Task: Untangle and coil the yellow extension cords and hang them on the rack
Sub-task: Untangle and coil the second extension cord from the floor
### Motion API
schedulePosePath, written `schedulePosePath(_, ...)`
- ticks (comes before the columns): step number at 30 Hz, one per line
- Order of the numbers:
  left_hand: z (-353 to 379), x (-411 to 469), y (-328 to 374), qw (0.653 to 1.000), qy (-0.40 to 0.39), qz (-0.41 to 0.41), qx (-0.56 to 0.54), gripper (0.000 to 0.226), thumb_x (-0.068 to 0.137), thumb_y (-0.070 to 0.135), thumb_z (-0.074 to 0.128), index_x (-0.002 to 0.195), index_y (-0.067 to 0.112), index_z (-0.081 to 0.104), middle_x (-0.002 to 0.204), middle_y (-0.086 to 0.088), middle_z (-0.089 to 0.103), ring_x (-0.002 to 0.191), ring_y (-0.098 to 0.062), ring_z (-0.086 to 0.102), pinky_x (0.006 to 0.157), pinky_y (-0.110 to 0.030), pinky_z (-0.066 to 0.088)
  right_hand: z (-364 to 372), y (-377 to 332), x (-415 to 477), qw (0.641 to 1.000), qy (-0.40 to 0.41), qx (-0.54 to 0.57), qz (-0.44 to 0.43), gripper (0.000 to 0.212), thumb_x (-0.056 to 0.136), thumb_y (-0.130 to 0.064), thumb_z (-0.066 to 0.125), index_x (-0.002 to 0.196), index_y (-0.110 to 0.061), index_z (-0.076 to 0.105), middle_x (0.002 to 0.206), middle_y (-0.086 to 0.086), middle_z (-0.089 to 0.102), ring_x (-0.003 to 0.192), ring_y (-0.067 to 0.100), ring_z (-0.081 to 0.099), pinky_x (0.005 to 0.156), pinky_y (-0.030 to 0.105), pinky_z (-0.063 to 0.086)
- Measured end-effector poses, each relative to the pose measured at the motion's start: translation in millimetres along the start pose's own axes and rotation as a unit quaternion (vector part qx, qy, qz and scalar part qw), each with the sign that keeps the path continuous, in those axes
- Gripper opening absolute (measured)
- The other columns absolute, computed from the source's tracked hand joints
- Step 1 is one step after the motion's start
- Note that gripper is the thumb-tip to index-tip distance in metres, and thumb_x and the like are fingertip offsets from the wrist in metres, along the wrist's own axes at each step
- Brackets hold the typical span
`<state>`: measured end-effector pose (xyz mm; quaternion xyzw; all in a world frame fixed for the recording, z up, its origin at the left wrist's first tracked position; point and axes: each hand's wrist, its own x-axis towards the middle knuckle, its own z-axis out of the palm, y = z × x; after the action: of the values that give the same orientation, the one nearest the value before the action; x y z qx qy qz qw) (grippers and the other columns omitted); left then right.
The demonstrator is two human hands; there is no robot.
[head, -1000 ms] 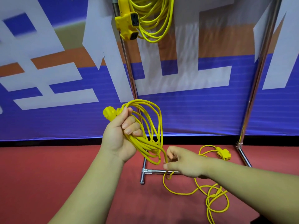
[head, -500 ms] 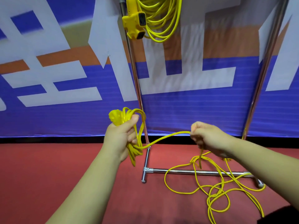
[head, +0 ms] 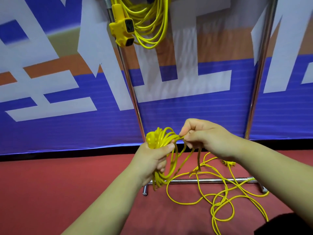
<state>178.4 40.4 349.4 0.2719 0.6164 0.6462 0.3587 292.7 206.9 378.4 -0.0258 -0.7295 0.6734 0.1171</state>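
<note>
**Right hand closes in on the coil**

Since half a second ago the right hand (head: 208,138) has swung leftward. The strand it held stretched between the two hands now meets the bundle.

A banner (head: 50,99) in blue, white and orange fills the background from the left edge across. In front of it stands one metal rack (head: 203,180), with two uprights and a base bar on the red floor (head: 50,192). At the upper middle of the frame, by the left upright, one hung coil (head: 145,17) of yellow cord dangles from the rack. Its socket block (head: 122,29) is on the coil's left side.

Lower down, at centre frame, the left hand (head: 150,160) has its fingers wrapped round one partly wound coil (head: 163,137), with the thumb pressed across the loops. A yellow plug (head: 151,139) sticks up above the fist. Just to the right, touching the loops, the right hand pinches a single strand between thumb and fingertips.

From there the loose cord (head: 218,203) drops to the floor. It sprawls in tangled loops at the lower right, crossing the base bar. A yellow end piece shows behind the right wrist, too hidden to identify.

Two cords in all: one hung, one in the hands.
</note>
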Motion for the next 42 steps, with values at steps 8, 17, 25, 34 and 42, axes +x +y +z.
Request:
schedulePosePath(8,19.4,2.4,-0.2,0.991,-0.109,-0.013,0.071,0.021,0.084,0.024,0.071,0.077,0.012,0.055,0.045,0.002,0.026,0.035,-0.009,0.026,0.041,-0.022,0.032,-21.7,4.7,-5.8,1.0,-0.003,0.012,0.002,0.007,0.078,-0.016,0.057,0.084,-0.013,0.055,0.058,0.001,0.054,0.053,0.012,0.045,0.052,0.021,0.037)
schedulePosePath(17,0.1,9.8,42.7,0.989,0.04,0.056,-0.128,0.025,0.084,0.02,0.066,0.071,0.016,0.046,0.04,0.009,0.026,0.031,-0.002,0.026,0.035,-0.016,0.028,-52.0,27.6,-14.0,0.993,-0.067,0.015,0.095,0.028,0.08,-0.008,0.062,0.078,-0.015,0.035,0.073,0.016,0.053,0.068,0.022,0.056,0.066,0.029,0.047)
schedulePosePath(25,-63.9,20.3,43.7,0.959,0.168,0.102,-0.205,0.026,0.098,0.03,0.055,0.074,0.02,0.058,0.043,0.011,0.025,0.033,-0.002,0.028,0.036,-0.016,0.031,-52.9,48.8,-10.3,0.987,-0.021,-0.064,0.147,0.022,0.093,0.006,0.058,0.084,-0.011,0.049,0.071,0.004,0.065,0.074,0.021,0.064,0.068,0.029,0.048)
schedulePosePath(34,-89.0,24.9,10.8,0.947,0.286,0.064,-0.133,0.016,0.097,0.026,0.064,0.082,0.019,0.063,0.05,0.008,0.027,0.039,-0.007,0.029,0.043,-0.02,0.031,-29.5,42.0,0.2,0.949,0.102,0.043,0.295,0.012,0.093,-0.001,0.061,0.098,-0.011,0.065,0.075,0.005,0.067,0.066,0.016,0.072,0.051,0.024,0.055)
schedulePosePath(42,-50.2,10.2,24.2,0.981,0.128,0.08,-0.117,0.021,0.093,0.025,0.06,0.075,0.016,0.054,0.049,0.004,0.03,0.039,-0.009,0.031,0.042,-0.023,0.035,-13.3,27.5,6.4,0.938,0.132,0.084,0.309,0.02,0.091,-0.001,0.059,0.1,-0.013,0.072,0.078,0.004,0.071,0.063,0.011,0.06,0.061,0.027,0.053)
